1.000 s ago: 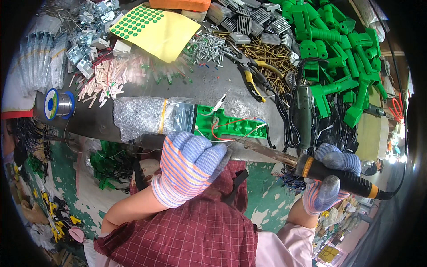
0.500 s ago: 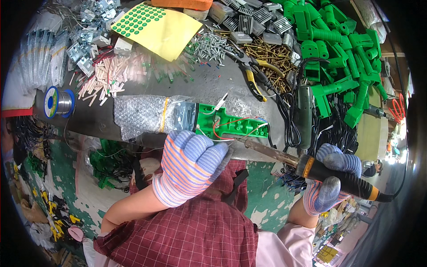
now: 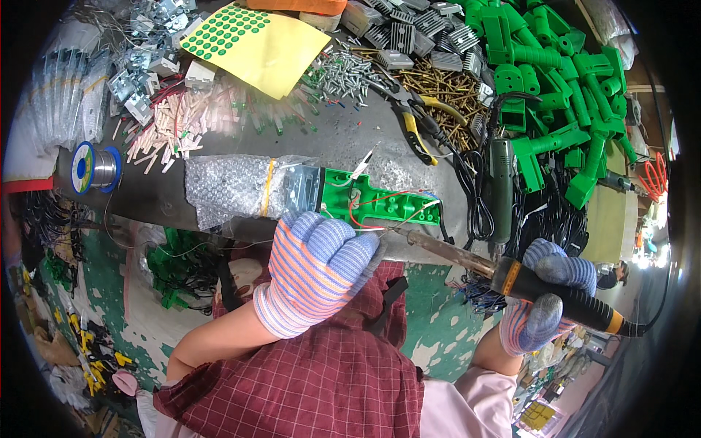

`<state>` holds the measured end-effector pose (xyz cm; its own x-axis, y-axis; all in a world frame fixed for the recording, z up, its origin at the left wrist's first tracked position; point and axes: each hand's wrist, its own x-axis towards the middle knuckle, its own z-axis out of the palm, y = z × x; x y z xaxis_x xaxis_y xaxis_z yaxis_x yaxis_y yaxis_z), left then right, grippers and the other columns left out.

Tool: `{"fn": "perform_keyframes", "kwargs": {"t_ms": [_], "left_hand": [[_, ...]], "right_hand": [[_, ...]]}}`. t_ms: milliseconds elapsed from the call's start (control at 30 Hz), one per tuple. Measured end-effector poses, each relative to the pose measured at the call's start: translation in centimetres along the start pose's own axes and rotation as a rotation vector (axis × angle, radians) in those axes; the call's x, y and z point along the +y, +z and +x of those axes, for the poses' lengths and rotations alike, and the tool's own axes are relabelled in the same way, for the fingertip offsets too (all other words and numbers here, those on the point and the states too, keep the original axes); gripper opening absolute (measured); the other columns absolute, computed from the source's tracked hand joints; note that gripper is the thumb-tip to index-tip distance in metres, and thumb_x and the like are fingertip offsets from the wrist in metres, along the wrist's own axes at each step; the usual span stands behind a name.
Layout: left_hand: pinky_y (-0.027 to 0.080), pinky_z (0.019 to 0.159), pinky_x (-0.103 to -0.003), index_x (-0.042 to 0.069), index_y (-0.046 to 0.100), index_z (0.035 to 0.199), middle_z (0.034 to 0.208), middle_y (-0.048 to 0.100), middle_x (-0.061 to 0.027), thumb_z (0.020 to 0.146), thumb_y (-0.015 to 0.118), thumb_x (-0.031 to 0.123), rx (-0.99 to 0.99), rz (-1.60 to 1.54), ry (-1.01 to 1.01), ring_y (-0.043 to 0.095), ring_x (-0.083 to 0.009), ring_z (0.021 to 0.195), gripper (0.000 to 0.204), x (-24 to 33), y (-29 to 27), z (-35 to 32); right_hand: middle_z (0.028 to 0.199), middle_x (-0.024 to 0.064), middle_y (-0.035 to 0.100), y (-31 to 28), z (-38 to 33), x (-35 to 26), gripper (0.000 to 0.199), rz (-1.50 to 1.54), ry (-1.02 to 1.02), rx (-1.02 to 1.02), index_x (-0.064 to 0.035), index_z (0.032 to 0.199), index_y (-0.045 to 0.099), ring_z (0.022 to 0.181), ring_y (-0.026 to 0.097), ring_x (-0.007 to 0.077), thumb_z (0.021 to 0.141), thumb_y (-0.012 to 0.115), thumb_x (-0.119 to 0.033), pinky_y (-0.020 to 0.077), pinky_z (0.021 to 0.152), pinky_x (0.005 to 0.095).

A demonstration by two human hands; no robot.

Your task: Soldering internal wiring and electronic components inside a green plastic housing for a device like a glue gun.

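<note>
My left hand (image 3: 318,266), in a striped knit glove, is closed at the near edge of a green plastic housing (image 3: 380,202). A thin strand of solder wire runs into its fingers from the spool (image 3: 108,167) on the left; the fingertips are partly hidden. Red and white wires lie in the housing, and one wire end (image 3: 376,228) pokes out beside the fingers. My right hand (image 3: 548,292), gloved too, grips a soldering iron (image 3: 522,280) by its black handle. The iron's tip points left, close to that wire end. A bubble-wrapped metal part (image 3: 241,191) with a rubber band adjoins the housing.
Behind the housing lie white sleeves (image 3: 168,128), a yellow sticker sheet (image 3: 259,55), loose screws (image 3: 343,73), yellow-handled pliers (image 3: 412,128) and grey heat sinks (image 3: 420,36). Green housings (image 3: 548,87) are heaped at the far right, near black cables (image 3: 475,197) and a grey-green tool (image 3: 501,190).
The soldering iron has shifted slightly right and down, its tip drawing a little away from the wire end. My left hand stays nearly in place.
</note>
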<state>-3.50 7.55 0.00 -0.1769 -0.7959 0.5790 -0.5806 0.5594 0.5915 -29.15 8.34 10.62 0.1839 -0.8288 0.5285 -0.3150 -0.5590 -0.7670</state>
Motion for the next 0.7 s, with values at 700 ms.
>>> {"fn": "perform_keyframes", "kwargs": {"t_ms": [700], "left_hand": [[0.045,0.065,-0.032,0.006,0.065,0.085,0.078,0.059,-0.0053,0.078,0.075,0.004,-0.081,-0.381,-0.71,0.056,-0.0178,0.071,0.013,-3.5,-10.7,0.8]], "right_hand": [[0.097,0.0103,0.061,0.1,2.1,-0.5,0.039,0.162,-0.044,0.256,-0.0033,0.105,0.055,0.073,0.049,0.018,0.094,0.065,-0.039,0.0406,0.065,0.0359]]}}
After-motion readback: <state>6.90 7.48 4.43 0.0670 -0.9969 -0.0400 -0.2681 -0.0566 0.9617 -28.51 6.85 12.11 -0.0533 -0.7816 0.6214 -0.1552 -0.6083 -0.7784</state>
